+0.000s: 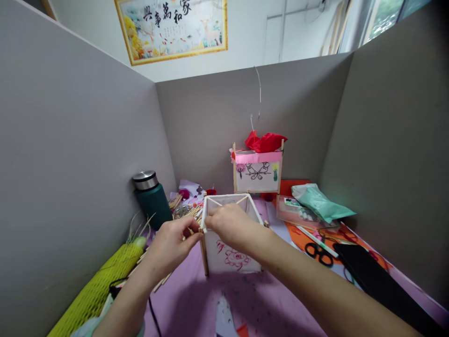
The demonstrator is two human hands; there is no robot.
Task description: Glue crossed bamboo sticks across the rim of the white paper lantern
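Observation:
A small box lantern point(231, 255) of white paper on a wooden stick frame stands on the purple table cover; a red flower is drawn on its near face. My left hand point(171, 243) is closed in a pinch at the top of the lantern's front left corner stick. My right hand point(229, 224) reaches across the lantern's top, fingers curled onto the same upper left corner. What the fingertips hold there is hidden.
A finished lantern point(257, 173) with pink trim and red paper stands at the back. A green flask point(151, 196) and loose sticks point(182, 210) lie left. Scissors point(319, 252), a black slab point(372, 276) and a green bag point(321, 201) lie right. Grey partitions enclose three sides.

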